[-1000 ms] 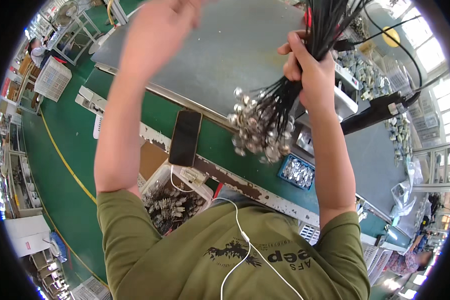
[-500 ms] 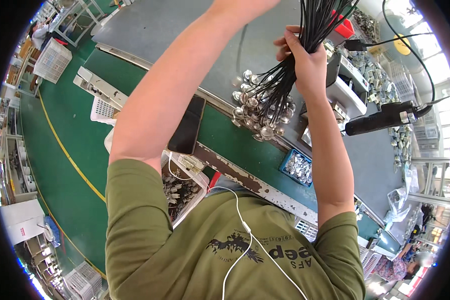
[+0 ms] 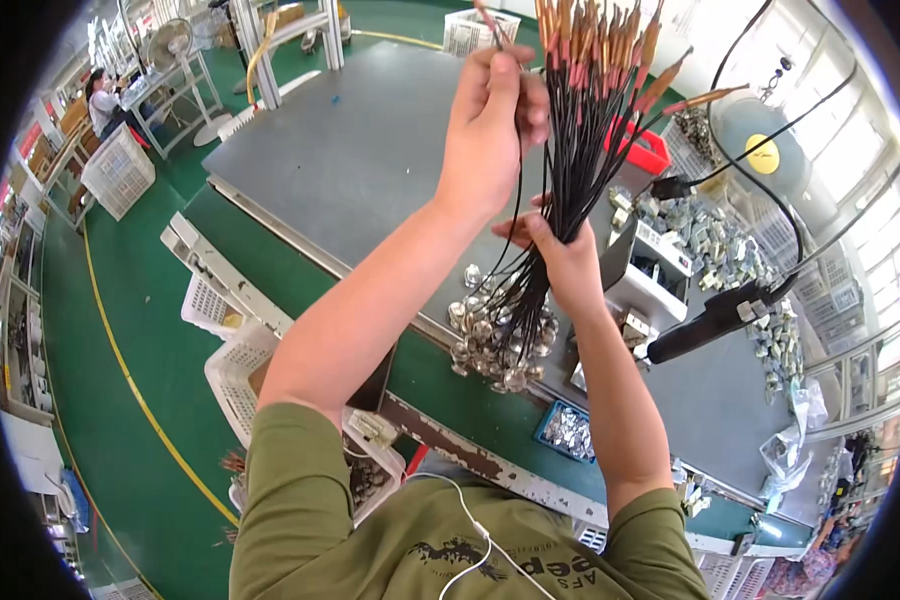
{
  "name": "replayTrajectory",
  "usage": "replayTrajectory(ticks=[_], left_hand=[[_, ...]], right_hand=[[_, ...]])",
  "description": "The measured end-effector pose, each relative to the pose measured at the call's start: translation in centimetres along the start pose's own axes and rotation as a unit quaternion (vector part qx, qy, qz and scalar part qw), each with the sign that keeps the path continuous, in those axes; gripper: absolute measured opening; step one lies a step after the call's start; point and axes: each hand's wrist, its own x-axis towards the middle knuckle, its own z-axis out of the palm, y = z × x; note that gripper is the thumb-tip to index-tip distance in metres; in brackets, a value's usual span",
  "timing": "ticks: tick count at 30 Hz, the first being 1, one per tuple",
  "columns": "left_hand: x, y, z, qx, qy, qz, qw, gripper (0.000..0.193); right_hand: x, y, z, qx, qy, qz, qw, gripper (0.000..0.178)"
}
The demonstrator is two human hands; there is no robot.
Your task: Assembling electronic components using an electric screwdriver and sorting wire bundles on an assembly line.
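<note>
Two hands work one bundle of thin black wires with copper-sleeved ends and round metal caps (image 3: 560, 190): right hand (image 3: 560, 262) wrapped tight round its middle, left hand (image 3: 490, 110) fingertips pinching one single black wire (image 3: 518, 170). Draw that strand straight, keeping the bundle clamped

bundle of thin black wires (image 3: 555, 205), held upright, copper-tipped ends fanned above; round silver caps (image 3: 495, 335) dangling below

— Wires (image 3: 560, 190)?
— Black, tipped red and copper; silver caps (image 3: 495, 345) below.
— Table (image 3: 370, 150)?
— Grey top, green edge.
— Floor (image 3: 140, 340)?
— Green, with yellow line.
— Bins?
— Red bin (image 3: 645, 150), blue tray (image 3: 567, 432), white crates (image 3: 232, 375).
— Shirt (image 3: 410, 540)?
— Olive, dark print.
</note>
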Motion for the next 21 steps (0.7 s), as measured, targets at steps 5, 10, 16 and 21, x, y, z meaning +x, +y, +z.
replayTrajectory(ticks=[5,10,16,21], left_hand=[[0.0,0.3,0.1,-0.042,-0.001,-0.005,0.999,0.026],[-0.1,0.0,-0.2,-0.047,0.008,-0.023,0.999,0.027],[-1.0,0.5,0.5,0.160,0.013,0.016,0.987,0.021],[-2.2,2.4,0.4,0.496,0.012,0.067,0.865,0.034]], right_hand=[[0.2,-0.1,0.0,0.020,-0.007,-0.007,1.000,0.024],[0.4,0.4,0.0,0.017,0.005,-0.010,1.000,0.026],[0.2,0.9,0.0,-0.029,0.061,-0.018,0.998,0.026],[-0.4,-0.1,0.7,-0.043,0.081,-0.004,0.996,0.024]])
